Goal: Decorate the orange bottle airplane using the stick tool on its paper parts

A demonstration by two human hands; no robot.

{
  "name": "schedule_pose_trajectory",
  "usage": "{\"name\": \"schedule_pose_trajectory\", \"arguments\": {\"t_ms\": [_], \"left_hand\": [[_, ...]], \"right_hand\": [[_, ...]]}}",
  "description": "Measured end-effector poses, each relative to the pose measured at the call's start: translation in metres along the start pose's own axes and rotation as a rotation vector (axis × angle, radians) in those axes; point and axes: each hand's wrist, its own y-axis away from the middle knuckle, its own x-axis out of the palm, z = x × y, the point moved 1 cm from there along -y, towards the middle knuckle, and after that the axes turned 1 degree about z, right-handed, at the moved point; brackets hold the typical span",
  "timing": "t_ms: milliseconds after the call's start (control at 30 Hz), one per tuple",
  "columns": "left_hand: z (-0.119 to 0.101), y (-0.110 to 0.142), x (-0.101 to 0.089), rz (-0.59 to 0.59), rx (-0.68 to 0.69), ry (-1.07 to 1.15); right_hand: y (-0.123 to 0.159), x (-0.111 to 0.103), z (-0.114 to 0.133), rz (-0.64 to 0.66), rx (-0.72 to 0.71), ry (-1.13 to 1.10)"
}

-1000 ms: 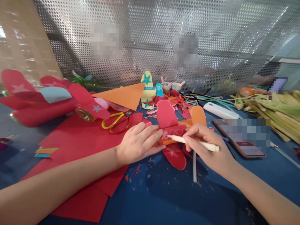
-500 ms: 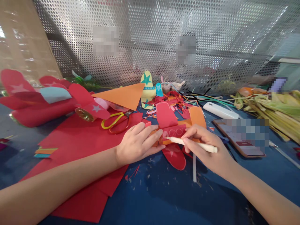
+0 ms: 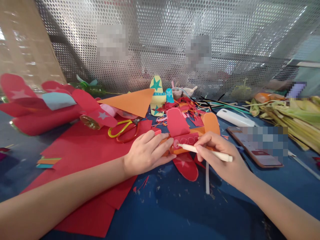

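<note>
Perforated metal sheeting point(image 3: 160, 20) spans the top of the frame, with brown cardboard point(image 3: 25, 43) at upper left. At left sits a red paper plane point(image 3: 47, 119) with pale stars, near scissors point(image 3: 136, 122) lying on red sheets point(image 3: 82, 156). At right, a phone point(image 3: 246, 146) lies on the tabletop point(image 3: 175, 213) near a long white object point(image 3: 235, 118) and pale green husks point(image 3: 295, 113).

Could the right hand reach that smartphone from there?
Probably yes: the smartphone lies close to the right hand, and nothing tall seems to stand between them. That hand holds a white pen, though.
</note>
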Motion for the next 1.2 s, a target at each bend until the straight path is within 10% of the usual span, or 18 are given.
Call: {"name": "schedule_pose_trajectory", "arguments": {"t_ms": [1200], "left_hand": [[0.0004,0.0,0.0004,0.004,0.001,0.001]], "right_hand": [[-0.001,0.0003,0.0003,0.009,0.005,0.016]]}}
